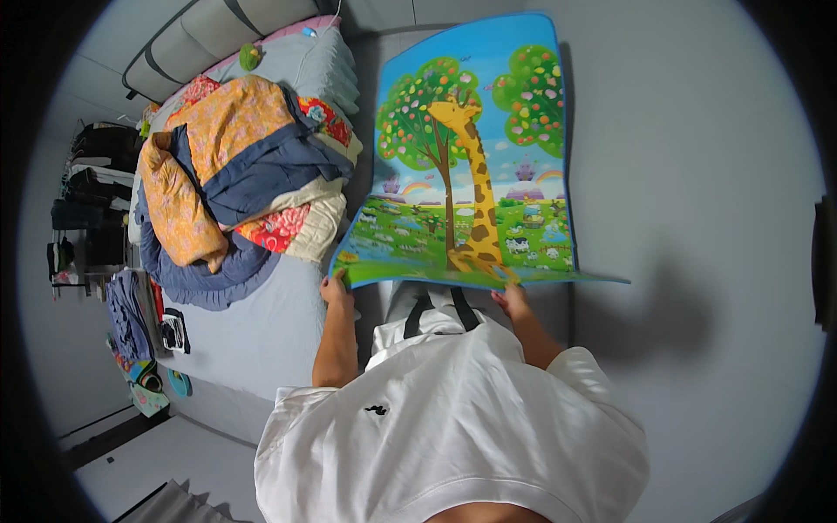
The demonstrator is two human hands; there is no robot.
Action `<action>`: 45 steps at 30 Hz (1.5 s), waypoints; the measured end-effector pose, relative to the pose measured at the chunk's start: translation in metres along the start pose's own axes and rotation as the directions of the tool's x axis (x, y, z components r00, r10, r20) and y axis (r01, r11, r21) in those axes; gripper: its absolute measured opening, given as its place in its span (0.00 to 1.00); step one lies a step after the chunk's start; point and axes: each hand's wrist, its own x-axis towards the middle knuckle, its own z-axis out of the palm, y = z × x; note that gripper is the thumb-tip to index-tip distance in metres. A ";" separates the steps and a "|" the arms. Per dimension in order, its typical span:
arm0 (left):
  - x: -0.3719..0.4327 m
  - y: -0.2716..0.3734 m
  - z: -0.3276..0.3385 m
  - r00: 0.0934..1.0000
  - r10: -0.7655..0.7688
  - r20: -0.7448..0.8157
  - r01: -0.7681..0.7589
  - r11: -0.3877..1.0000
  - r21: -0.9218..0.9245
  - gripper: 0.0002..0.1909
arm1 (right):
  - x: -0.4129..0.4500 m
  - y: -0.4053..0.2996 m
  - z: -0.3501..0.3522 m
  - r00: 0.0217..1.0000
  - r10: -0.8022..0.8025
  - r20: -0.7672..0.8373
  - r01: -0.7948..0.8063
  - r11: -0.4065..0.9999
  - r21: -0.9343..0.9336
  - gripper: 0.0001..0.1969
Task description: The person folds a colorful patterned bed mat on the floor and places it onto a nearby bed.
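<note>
A large play mat (480, 189) printed with a giraffe, fruit trees and farm animals stretches away from me between the bed and the grey wall. My left hand (335, 288) grips its near left corner. Along the near edge, right of the middle, my right hand (512, 298) holds the mat too. That edge is raised and bent towards me, and its right corner sticks out past my right hand. The fingers under the mat are partly hidden.
On the left stands a bed (281, 327) with a heap of quilts (242, 137), a green toy (249, 57) and folded clothes (131, 314). Beyond it is a rack of dark clothes (98, 189). A plain grey wall (686, 163) runs along the right.
</note>
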 end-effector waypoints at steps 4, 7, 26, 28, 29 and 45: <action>-0.064 -0.013 0.028 0.694 0.684 0.224 -0.564 0.324 0.759 0.48 | -0.009 0.013 0.015 0.990 -0.072 0.118 0.051 0.984 0.172 0.14; -0.167 0.026 0.053 0.535 0.691 0.485 -0.582 -0.115 0.805 0.46 | -0.045 0.004 0.029 0.979 -0.084 0.186 0.062 0.991 0.121 0.15; -0.157 -0.013 -0.002 0.715 -0.116 0.689 -0.672 -0.386 0.632 0.41 | -0.049 0.027 0.024 0.949 0.096 0.300 -0.089 0.995 -0.038 0.14; -0.174 -0.016 0.004 0.521 -0.247 0.817 -0.840 -0.319 0.439 0.42 | -0.050 0.027 0.023 0.921 0.096 0.377 -0.081 0.995 -0.056 0.14; -0.173 -0.020 -0.001 0.525 -0.248 0.814 -0.838 -0.315 0.445 0.42 | -0.050 0.026 0.023 0.922 0.102 0.373 -0.084 0.994 -0.063 0.14; -0.038 -0.028 -0.002 0.992 -0.068 0.106 0.015 0.898 0.440 0.20 | -0.056 0.034 0.006 0.942 0.156 0.296 -0.047 0.937 -0.345 0.15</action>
